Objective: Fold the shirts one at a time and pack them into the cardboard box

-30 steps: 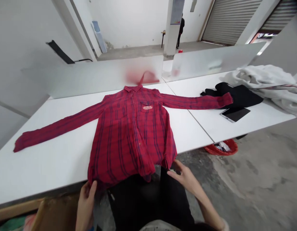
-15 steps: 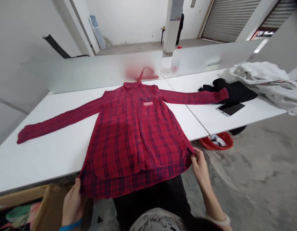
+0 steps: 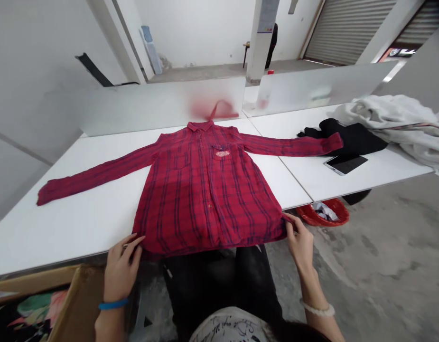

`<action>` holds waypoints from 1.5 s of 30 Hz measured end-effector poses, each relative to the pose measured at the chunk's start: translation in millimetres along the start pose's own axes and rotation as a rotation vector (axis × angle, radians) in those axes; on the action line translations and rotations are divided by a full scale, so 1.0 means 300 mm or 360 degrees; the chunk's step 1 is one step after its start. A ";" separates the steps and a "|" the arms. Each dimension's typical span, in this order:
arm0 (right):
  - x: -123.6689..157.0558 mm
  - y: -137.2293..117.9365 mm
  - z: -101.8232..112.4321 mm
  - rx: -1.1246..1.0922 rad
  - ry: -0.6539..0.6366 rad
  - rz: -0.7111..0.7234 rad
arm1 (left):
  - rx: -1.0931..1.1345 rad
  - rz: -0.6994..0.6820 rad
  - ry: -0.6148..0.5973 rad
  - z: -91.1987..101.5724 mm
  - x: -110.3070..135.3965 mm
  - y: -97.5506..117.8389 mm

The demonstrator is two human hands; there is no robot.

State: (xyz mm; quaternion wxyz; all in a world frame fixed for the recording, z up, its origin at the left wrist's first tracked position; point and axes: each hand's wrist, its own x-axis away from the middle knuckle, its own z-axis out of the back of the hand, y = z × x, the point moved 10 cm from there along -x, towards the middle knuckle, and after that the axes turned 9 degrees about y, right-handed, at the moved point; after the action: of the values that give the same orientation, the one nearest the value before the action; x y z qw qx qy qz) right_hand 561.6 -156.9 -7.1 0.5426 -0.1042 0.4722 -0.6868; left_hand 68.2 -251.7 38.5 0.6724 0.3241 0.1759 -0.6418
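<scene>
A red plaid long-sleeved shirt (image 3: 201,190) lies face up on the white table (image 3: 70,228), sleeves stretched out to both sides, collar at the far edge. My left hand (image 3: 121,268) pinches the shirt's lower left hem corner at the table's near edge. My right hand (image 3: 300,236) grips the lower right hem corner, which sticks out past the table edge. The hem is pulled taut between both hands.
On the adjoining table to the right lie a black garment (image 3: 347,135), a phone (image 3: 345,164) and a pile of pale cloth (image 3: 397,121). A red basket (image 3: 324,213) sits on the floor below. A cardboard box (image 3: 44,304) with colourful fabric stands at my lower left. Frosted dividers back the tables.
The shirt's bunched, hanging lower part has been spread wide and drawn flat. Both hands took hold of the hem corners, then brought the hem up to the table's near edge.
</scene>
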 end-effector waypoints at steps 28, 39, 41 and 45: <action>-0.045 0.012 -0.006 0.0370 0.0004 -0.0012 | -0.0276 0.1029 0.0195 0.058 0.053 -0.209; -0.013 0.066 -0.023 0.0266 -0.0289 -0.0180 | -0.0171 0.1241 0.0231 0.058 0.106 -0.218; -0.016 0.038 -0.009 0.0243 -0.0396 -0.0039 | -0.0236 0.1077 0.0318 0.081 0.082 -0.164; -0.048 -0.123 0.069 0.0238 -0.0152 0.0346 | -0.0205 0.0506 0.0322 0.049 -0.021 0.065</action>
State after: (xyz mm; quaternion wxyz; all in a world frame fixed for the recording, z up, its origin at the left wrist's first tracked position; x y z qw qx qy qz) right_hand 556.9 -157.3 37.2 0.6420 -0.0442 0.4017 -0.6516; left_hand 83.9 -257.4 57.2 0.7636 0.3669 0.2300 -0.4789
